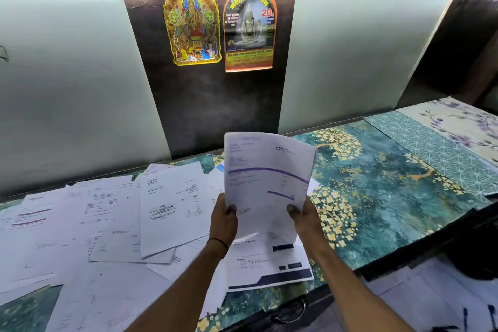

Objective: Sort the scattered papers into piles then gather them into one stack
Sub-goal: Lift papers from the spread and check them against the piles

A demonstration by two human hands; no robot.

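Note:
Both hands hold up a printed white sheet (265, 180) with purple bars, upright above the desk. My left hand (223, 221) grips its lower left edge, thumb on the front. My right hand (305, 219) pinches the lower right edge. Under the raised sheet lies another paper (269, 267) with dark blue bands along its bottom. Several loose printed papers (107, 224) lie scattered and overlapping across the left half of the desk.
The desk (377, 197) has a teal floral cover, bare on the right side. Patterned sample sheets (444, 143) lie at the far right. A wall with two religious posters (218, 29) stands behind. A drawer handle (293, 312) shows at the front edge.

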